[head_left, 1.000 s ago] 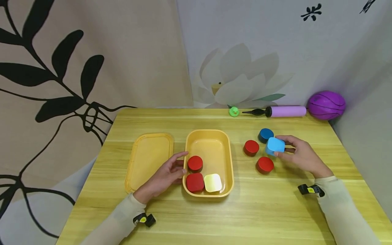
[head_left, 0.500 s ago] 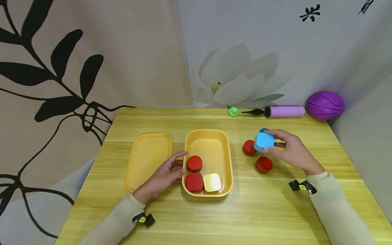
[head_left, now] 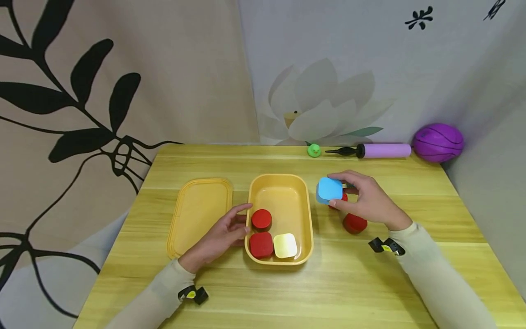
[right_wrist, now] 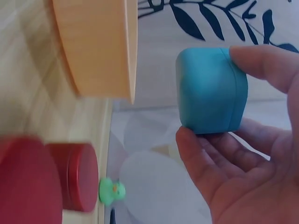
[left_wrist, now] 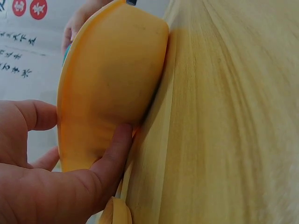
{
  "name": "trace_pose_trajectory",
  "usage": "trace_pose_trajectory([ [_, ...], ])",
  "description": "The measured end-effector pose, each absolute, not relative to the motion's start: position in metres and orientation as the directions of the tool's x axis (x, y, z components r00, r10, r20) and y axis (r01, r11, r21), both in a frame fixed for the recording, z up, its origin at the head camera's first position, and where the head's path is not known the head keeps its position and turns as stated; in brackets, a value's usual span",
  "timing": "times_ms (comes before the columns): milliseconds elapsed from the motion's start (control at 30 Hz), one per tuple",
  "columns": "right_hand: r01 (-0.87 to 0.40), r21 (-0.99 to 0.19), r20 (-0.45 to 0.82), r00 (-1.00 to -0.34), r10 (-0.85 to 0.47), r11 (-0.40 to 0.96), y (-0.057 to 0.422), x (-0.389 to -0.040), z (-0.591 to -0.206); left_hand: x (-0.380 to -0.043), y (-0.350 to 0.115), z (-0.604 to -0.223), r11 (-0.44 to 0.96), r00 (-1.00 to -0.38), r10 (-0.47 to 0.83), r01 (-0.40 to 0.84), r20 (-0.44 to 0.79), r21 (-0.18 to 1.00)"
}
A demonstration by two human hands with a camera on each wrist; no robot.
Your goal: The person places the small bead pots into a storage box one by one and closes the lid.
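My right hand [head_left: 371, 198] pinches a light blue rounded-square block [head_left: 329, 189] between thumb and fingers, held above the table just right of the yellow box [head_left: 309, 228]. In the right wrist view the block [right_wrist: 212, 91] is clear of every surface. My left hand [head_left: 218, 237] rests against the box's left side; in the left wrist view a finger [left_wrist: 117, 149] touches its outer wall. Inside the box lie a red round block [head_left: 261, 220], a red rounded-square block [head_left: 261, 245] and a pale yellow rounded-square block [head_left: 285, 246].
A yellow lid [head_left: 201, 214] lies left of the box. Below the right hand are a red round block [head_left: 355, 224] and another partly hidden. Along the back edge stand a green toy duck [head_left: 314, 151], a purple hand pump [head_left: 386, 151] and a purple ball [head_left: 438, 142].
My right hand has carried the light blue block leftward towards the box, passing over the dark blue and red round blocks, which it now partly covers. My left hand has stayed in place.
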State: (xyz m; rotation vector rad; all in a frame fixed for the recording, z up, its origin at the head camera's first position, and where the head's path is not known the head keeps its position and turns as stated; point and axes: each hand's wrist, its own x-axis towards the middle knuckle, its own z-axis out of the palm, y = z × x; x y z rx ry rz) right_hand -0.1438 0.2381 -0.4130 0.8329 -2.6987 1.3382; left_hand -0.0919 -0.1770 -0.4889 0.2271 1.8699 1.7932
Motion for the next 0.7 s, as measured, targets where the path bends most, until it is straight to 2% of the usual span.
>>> trace_pose_trajectory([
  [167,-0.489,-0.707,0.214,-0.836,-0.504,0.511,0.219,-0.145,-0.416,-0.092,-0.176,-0.489,0.110,-0.844,0.463,-0.248,-0.270,0.963],
  [433,-0.479,-0.750,0.154,-0.798,-0.583,0.457,0.188,-0.148,-0.427,-0.091,-0.176,-0.490,0.099,-0.842,0.476,-0.236,-0.255,0.967],
  [700,-0.552,-0.676,0.139,-0.746,-0.651,0.488,0.162,-0.150,-0.434,-0.092,-0.176,-0.490,0.113,-0.844,0.466,-0.241,-0.266,0.964],
])
